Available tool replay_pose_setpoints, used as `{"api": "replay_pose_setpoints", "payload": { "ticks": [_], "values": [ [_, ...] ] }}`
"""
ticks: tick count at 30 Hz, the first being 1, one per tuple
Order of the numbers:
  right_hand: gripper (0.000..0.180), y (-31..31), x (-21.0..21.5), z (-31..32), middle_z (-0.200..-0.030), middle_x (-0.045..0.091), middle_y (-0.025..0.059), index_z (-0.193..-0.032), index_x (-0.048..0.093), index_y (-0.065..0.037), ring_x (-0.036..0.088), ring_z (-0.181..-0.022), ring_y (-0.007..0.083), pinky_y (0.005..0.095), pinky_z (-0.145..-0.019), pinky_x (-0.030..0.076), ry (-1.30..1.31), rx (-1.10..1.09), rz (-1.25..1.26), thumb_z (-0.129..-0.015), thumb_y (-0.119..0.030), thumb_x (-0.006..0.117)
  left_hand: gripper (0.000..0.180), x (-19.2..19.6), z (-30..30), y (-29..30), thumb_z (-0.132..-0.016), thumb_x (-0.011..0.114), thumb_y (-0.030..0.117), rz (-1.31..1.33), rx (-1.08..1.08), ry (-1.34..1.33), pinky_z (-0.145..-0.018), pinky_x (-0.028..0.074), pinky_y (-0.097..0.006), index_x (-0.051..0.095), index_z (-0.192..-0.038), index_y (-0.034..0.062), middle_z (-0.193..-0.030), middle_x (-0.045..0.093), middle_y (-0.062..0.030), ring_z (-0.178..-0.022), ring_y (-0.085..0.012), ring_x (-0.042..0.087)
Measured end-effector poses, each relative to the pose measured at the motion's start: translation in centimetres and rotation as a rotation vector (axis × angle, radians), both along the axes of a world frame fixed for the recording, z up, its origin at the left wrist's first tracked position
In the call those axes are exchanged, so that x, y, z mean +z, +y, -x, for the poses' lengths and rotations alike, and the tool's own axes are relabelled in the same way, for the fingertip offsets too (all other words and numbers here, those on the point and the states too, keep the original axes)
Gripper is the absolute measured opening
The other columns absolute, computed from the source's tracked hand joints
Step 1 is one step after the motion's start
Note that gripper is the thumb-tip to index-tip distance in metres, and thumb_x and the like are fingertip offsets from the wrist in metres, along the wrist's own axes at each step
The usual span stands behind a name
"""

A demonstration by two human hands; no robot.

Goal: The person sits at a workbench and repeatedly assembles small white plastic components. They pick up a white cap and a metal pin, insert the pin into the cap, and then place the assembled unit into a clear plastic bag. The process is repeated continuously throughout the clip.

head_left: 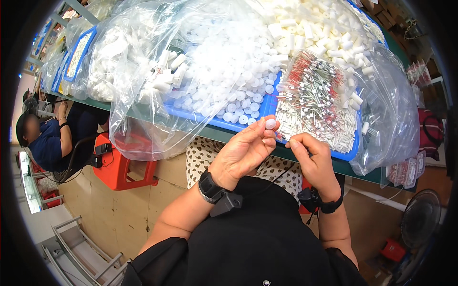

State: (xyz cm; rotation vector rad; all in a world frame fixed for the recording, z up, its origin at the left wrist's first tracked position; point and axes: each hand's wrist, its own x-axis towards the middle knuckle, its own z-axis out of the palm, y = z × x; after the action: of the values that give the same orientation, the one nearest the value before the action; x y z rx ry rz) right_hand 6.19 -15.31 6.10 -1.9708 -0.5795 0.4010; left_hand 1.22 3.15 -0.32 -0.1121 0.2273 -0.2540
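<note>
My left hand [245,150] is turned palm up, its thumb and fingertips closed on a small white round disc [270,124]. Close by on the right, my right hand [311,159] has thumb and forefinger pinched together at the tray's front edge; whatever lies between them is too small to make out. Just beyond the left hand, many similar translucent white discs [242,106] fill a blue tray [202,118]. Past the right hand, small parts with red wires and metal leads [317,78] lie in a clear box, above a heap of thin white tubes [310,121].
Thicker white cylinders [305,33] are piled at the back. Clear plastic bags [138,119] drape over the table's left, and another bag [389,114] hangs at the right. A red stool [114,164] and a seated person [52,143] are at left; a fan [421,218] stands lower right.
</note>
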Motion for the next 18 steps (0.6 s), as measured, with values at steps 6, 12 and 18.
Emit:
{"api": "replay_pose_setpoints", "payload": {
  "ticks": [6,12,18],
  "values": [
    [0.013,-0.05,-0.43,-0.17,-0.065,0.058,0.0062,-0.088,0.065,0.003,0.048,-0.055,0.0097,0.0275,-0.052,0.038,-0.014,-0.058,0.031,-0.093,-0.009,0.060,0.030,0.12,-0.08,-0.09,-0.097,0.058,0.006,0.026,0.001,0.027,-0.081,0.050,-0.025,0.048,-0.125,-0.0024,-0.109,0.052,-0.0102,-0.088,-0.0132,0.051],
    [0.008,-0.23,-0.45,-0.37,-0.062,0.054,0.0086,-0.084,0.064,0.000,0.045,-0.050,0.0170,0.0311,-0.050,0.036,-0.169,-0.018,0.101,-0.086,-0.008,0.065,0.031,-0.05,0.03,-0.26,-0.096,0.060,0.008,-0.158,0.046,0.045,-0.081,0.052,-0.023,0.050,-0.124,-0.0014,-0.112,0.055,-0.0112,-0.088,-0.0122,0.056],
    [0.006,-0.27,-0.09,-0.35,-0.061,0.053,0.0068,-0.083,0.064,-0.001,0.044,-0.050,0.0169,0.0316,-0.051,0.035,-0.232,-0.071,0.078,-0.085,-0.006,0.066,0.029,0.11,-0.01,-0.12,-0.096,0.061,0.011,-0.322,0.032,-0.024,-0.079,0.052,-0.022,0.052,-0.122,-0.0004,-0.110,0.058,-0.0091,-0.088,-0.0116,0.057]
  ]
}}
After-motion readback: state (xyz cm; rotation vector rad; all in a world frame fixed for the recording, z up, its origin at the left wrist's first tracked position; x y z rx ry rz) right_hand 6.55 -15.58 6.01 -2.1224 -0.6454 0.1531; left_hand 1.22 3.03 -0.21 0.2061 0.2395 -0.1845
